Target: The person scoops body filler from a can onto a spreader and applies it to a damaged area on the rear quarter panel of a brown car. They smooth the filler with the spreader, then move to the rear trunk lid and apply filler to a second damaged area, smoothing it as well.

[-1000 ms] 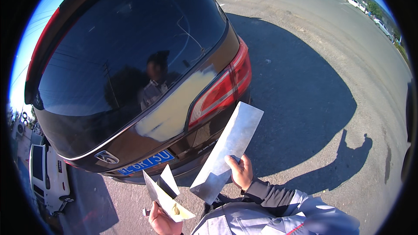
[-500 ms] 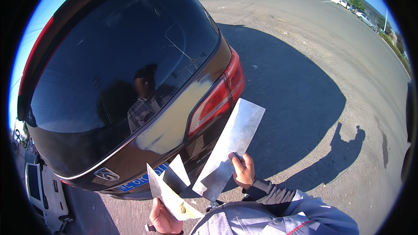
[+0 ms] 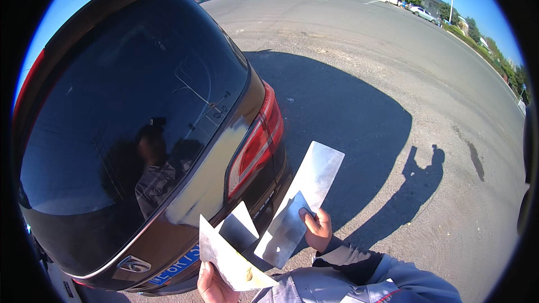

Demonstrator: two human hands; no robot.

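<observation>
My left hand (image 3: 216, 286) grips a thin, flat metal putty spreader (image 3: 224, 252) by its edge. A small dab of yellowish putty (image 3: 249, 274) sticks to its lower part. Just behind it stands a second thin metal piece (image 3: 240, 230); how it is held is hidden. Thumb on top, my right hand (image 3: 318, 230) holds a long rectangular metal plate (image 3: 315, 171), tilted up and away from me. Beyond both hands is the rear of a dark brown car, with a pale yellow filler patch (image 3: 202, 193) beside the red taillight (image 3: 255, 148).
The car's dark rear window (image 3: 129, 95) curves up at the left. A blue number plate (image 3: 174, 266) sits low on the tailgate. Paved ground (image 3: 359, 56) lies right of the car, with its shadow and mine. Parked vehicles (image 3: 424, 14) line the far roadside.
The view has shifted, so the car sits further left and more road shows. Both hands keep their metal pieces; the right hand's plate appears slightly lower against the taillight.
</observation>
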